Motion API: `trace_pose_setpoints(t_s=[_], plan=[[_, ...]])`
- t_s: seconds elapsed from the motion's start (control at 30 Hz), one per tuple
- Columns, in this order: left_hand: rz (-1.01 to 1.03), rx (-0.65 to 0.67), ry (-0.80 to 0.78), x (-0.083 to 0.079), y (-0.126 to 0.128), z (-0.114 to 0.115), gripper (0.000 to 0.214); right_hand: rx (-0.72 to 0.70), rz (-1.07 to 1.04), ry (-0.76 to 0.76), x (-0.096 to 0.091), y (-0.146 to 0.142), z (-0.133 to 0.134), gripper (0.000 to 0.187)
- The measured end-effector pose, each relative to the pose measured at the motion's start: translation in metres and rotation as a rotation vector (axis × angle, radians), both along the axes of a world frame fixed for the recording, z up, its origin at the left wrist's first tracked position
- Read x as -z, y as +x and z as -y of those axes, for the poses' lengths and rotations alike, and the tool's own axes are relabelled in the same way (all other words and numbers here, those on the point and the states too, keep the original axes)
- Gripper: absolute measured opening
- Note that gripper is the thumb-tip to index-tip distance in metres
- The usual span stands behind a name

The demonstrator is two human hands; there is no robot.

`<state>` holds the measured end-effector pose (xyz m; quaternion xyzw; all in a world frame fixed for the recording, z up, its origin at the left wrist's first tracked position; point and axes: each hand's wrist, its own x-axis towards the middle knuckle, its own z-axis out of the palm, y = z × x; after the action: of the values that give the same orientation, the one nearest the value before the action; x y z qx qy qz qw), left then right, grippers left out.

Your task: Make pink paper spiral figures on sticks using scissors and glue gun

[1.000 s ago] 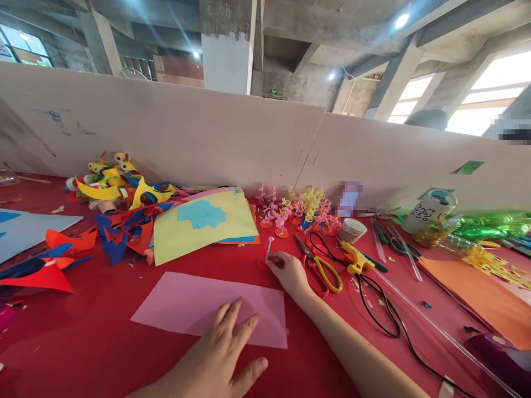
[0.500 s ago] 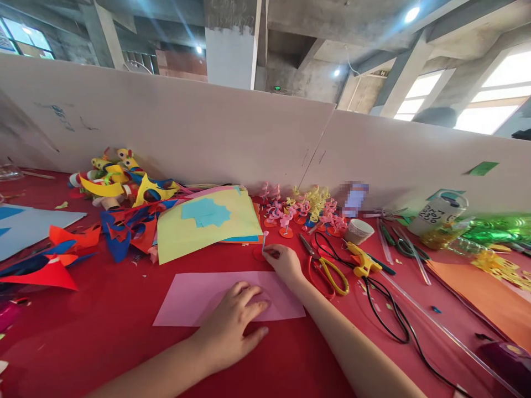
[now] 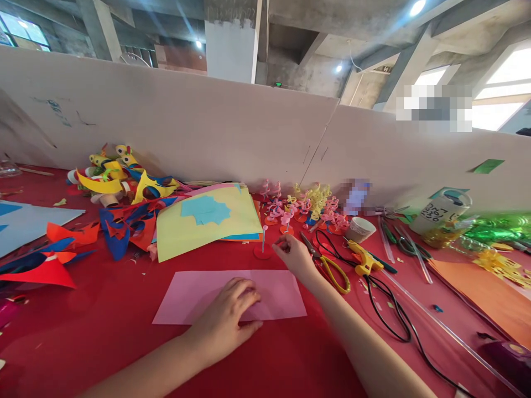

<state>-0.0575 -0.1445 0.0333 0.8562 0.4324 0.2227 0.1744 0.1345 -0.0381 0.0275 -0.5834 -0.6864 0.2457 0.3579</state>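
Note:
A pink sheet of paper (image 3: 186,301) lies flat in front of me. My left hand (image 3: 226,323) rests over its middle with the fingers loosely apart and nothing in them. Just beyond the sheet stands a small upright stick on a round red base (image 3: 262,253), with a pink tip. To the right of this stick is my right hand (image 3: 295,258), its fingers curved, slightly parted and holding nothing; it is apart from the stick. Beside the right hand lie scissors (image 3: 335,275) with red and yellow handles, partly hidden by the hand and forearm.
A yellow sheet (image 3: 211,240) with a blue cutout tops a paper stack. Pink and yellow curled paper pieces (image 3: 316,203) stand by the partition (image 3: 199,127). A yellow glue gun (image 3: 364,257), its black cord, a paper cup (image 3: 360,228) and orange paper (image 3: 477,296) are at the right.
My right hand has let go of the small stick and moved a little to the right. My left hand has slid slightly left over the pink sheet.

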Motion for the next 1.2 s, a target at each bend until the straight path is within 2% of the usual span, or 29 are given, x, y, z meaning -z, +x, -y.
trace_pose_setpoints(t_s=[0.07,0.2,0.27,0.33,0.5,0.63,0.73,0.83,0.97,1.07,1.2], plan=[[0.000,0.003,-0.020,-0.001,-0.004,-0.003,0.024,-0.066,0.025,-0.018,-0.010,0.006,0.011,0.012],[-0.032,0.025,-0.071,-0.006,-0.009,-0.008,0.022,-0.466,0.098,-0.122,-0.020,0.015,0.051,0.006],[-0.050,0.049,-0.051,-0.007,-0.011,-0.010,0.018,-0.613,0.114,-0.074,-0.018,0.018,0.068,0.015],[-0.079,0.091,0.006,-0.006,-0.011,-0.012,0.011,-0.664,0.126,0.023,-0.011,0.020,0.078,0.014],[-0.152,0.177,0.166,-0.004,-0.012,-0.016,0.010,-0.637,0.113,0.192,0.003,0.025,0.079,0.008],[-0.152,0.178,0.255,-0.002,-0.011,-0.017,0.020,-0.606,0.160,0.248,0.006,0.026,0.081,0.012],[-0.143,0.185,0.272,-0.002,-0.011,-0.017,0.023,-0.596,0.210,0.297,0.006,0.025,0.082,0.004],[-0.122,0.219,0.234,-0.004,-0.013,-0.017,0.019,-0.593,0.211,0.321,0.005,0.024,0.083,0.007],[-0.069,0.236,0.129,-0.007,-0.014,-0.019,0.018,-0.594,0.148,0.243,0.004,0.027,0.083,0.007],[-0.056,0.198,0.025,-0.010,-0.016,-0.022,0.016,-0.573,0.128,0.165,0.001,0.031,0.082,0.008],[-0.020,0.087,-0.133,-0.012,-0.019,-0.025,0.012,-0.462,0.215,0.091,-0.005,0.037,0.080,0.007]])
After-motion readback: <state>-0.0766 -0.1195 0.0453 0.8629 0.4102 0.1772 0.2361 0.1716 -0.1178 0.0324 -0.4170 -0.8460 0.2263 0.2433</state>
